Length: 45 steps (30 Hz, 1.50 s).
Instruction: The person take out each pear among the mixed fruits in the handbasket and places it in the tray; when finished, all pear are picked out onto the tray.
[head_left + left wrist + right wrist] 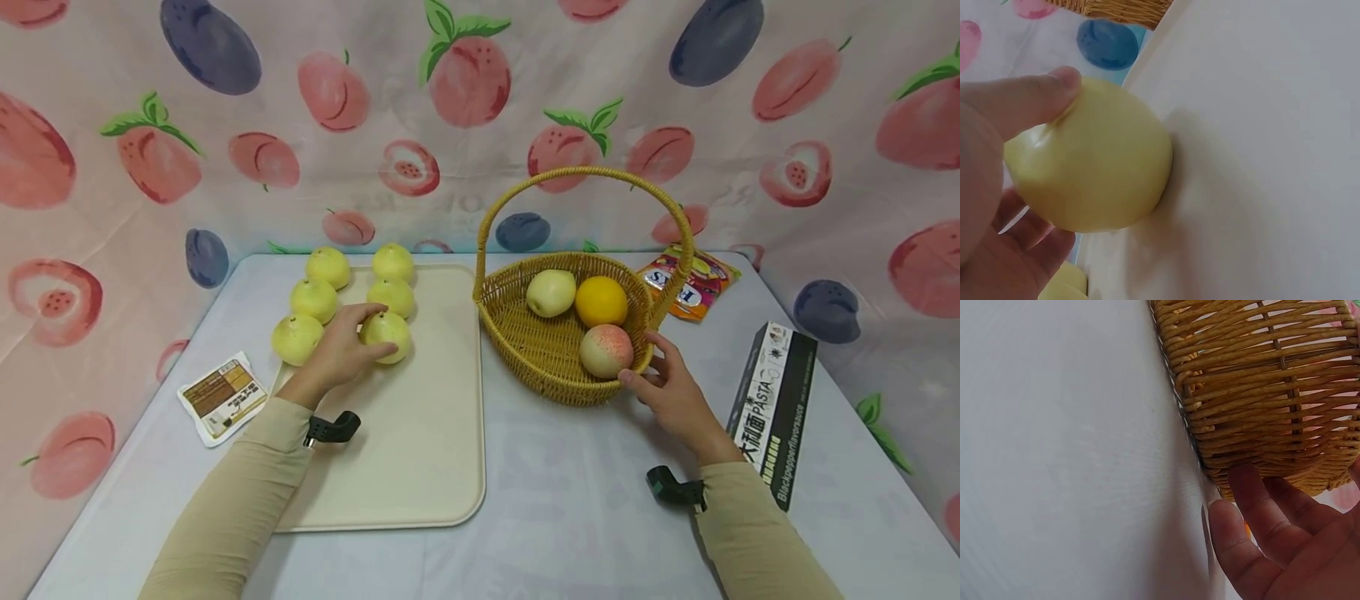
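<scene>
My left hand (347,343) grips a pale yellow round fruit (1100,159) between thumb and fingers, close over the beige tray (420,433). Several similar yellow fruits (313,301) stand in two rows behind and left of it. A wicker basket (540,385) with a tall arched handle stands right of the tray. Inside it are a pale yellow-green fruit (551,293), an orange (602,301) and a pink-tinged peach (606,351). My right hand (678,400) holds the basket's near right side, thumb at the rim and fingers (1260,509) against the outer weave.
A white-edged packet (223,398) lies left of the tray. Behind the basket's right side is a red and orange snack bag (688,282). A long black-and-white pasta box (776,412) lies beyond my right hand. A fruit-print cloth (420,100) hangs behind the table.
</scene>
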Each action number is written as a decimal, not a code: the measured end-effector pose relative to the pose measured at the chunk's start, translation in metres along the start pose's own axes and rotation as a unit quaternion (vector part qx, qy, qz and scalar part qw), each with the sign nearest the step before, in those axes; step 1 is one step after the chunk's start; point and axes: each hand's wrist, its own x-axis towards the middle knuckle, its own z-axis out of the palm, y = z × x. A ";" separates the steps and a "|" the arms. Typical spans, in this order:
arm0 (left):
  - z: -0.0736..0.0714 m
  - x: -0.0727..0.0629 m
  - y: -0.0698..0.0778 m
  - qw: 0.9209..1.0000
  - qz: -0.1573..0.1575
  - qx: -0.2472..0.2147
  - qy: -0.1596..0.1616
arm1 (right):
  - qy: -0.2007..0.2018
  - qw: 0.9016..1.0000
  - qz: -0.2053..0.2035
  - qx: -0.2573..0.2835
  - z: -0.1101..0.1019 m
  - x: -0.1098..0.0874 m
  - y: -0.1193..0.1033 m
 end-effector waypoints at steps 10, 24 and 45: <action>0.000 0.003 -0.003 1.000 0.006 -0.006 -0.001 | 0.001 1.000 0.000 -0.001 0.000 0.000 0.000; -0.003 -0.002 0.005 1.000 -0.008 -0.012 0.010 | -0.003 1.000 0.006 -0.001 0.000 0.000 -0.001; 0.004 -0.019 0.078 0.992 0.120 -0.043 0.000 | -0.001 1.000 0.004 0.003 0.000 0.001 0.002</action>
